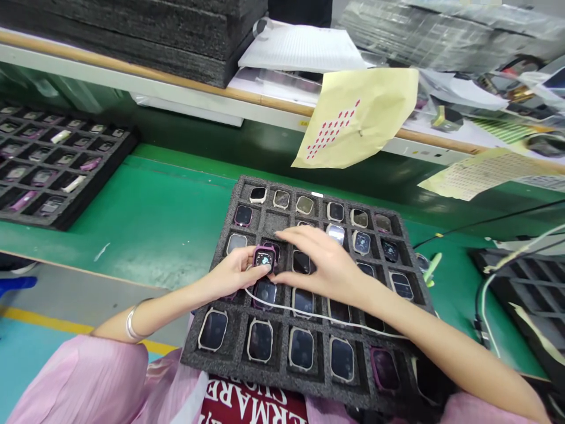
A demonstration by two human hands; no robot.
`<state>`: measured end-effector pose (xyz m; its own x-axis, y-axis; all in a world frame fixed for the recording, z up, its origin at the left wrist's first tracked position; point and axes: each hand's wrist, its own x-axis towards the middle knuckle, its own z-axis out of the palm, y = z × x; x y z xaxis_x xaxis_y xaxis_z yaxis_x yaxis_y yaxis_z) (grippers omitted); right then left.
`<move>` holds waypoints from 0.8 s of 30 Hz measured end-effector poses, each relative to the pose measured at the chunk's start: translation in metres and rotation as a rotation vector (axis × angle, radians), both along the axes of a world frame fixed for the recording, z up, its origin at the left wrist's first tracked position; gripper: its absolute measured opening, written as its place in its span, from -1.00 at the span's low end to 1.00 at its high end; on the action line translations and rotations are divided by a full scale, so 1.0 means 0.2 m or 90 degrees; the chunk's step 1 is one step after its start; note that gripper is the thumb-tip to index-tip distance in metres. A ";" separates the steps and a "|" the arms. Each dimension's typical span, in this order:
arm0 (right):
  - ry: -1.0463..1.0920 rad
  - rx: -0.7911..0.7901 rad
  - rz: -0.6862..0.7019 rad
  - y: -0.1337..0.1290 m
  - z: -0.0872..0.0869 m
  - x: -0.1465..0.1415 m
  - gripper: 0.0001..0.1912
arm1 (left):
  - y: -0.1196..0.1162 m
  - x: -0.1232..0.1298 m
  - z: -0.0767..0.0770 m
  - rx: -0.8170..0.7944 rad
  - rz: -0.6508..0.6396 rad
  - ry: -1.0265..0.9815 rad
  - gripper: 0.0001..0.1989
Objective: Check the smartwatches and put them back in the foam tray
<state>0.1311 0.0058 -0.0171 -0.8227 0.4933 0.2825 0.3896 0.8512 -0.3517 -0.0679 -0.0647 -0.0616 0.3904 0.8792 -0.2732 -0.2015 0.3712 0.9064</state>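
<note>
My left hand (241, 272) is pinching the lit purple watch (264, 257) over the left-middle of the foam tray (278, 373); my right hand (329, 265) is hovering just right, fingers wide; I'm judging it light, stiff, glass-slick, best gripped by its edges

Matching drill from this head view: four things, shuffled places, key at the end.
1. purple-cased square watch with a lit screen
2. yellow paper sheet with red arrows
3. plain silver metal bangle
4. stack of black foam slabs

A. around the left forearm
B. on top of the white, wood-edged shelf, at the picture's upper left
C. between the thumb and fingers of the left hand
D. hanging down over the shelf's front edge

Pairs: 1-C, 2-D, 3-A, 4-B
</note>
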 end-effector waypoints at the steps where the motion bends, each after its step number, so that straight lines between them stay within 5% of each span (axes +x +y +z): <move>1: -0.010 -0.011 0.018 -0.03 -0.01 -0.03 -0.40 | 0.00 0.00 -0.01 0.003 0.005 0.003 -0.58; 9: 0.049 -0.023 0.015 -0.09 -0.15 -0.10 -0.59 | -0.02 0.00 -0.03 0.049 0.004 0.039 -0.67; 19: 0.071 -0.026 0.009 -0.12 -0.17 -0.08 -0.60 | -0.02 -0.01 -0.06 0.076 -0.017 0.057 -0.69; 24: 0.117 -0.123 0.056 -0.06 -0.13 -0.08 -0.62 | -0.02 0.00 -0.05 0.089 0.021 0.072 -0.65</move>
